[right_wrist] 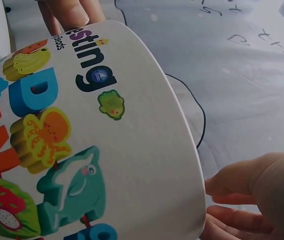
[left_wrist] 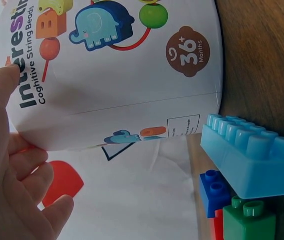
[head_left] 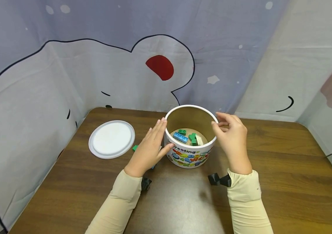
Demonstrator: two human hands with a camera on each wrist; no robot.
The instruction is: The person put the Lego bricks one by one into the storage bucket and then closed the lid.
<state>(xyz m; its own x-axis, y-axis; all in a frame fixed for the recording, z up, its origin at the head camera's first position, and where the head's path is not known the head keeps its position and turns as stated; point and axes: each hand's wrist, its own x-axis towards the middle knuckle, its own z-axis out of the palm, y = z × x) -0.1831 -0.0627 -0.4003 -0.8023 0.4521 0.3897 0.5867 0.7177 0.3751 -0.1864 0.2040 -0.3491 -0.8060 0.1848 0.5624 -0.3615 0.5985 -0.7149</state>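
Note:
A white round tub (head_left: 193, 159) with printed "Interesting" lettering and coloured pictures stands upright on the table. Inside lie a blue toy brick (head_left: 180, 137), green bricks (head_left: 193, 139) and a cream piece (head_left: 199, 140). My left hand (head_left: 147, 150) touches the tub's left side, fingers straight, thumb spread across the printed front. At the right rim my right hand (head_left: 232, 138) pinches the edge between thumb and curled fingers. In the left wrist view, a light blue brick (left_wrist: 249, 157), a dark blue brick (left_wrist: 214, 192) and a green brick (left_wrist: 249, 220) sit beside the tub, mostly hidden behind my left hand in the head view.
A white round lid (head_left: 113, 139) lies flat on the brown wooden table (head_left: 285, 182), left of the tub. Behind the table hangs a printed cloth (head_left: 110, 71). Black straps (head_left: 219, 179) stick out at both wrists.

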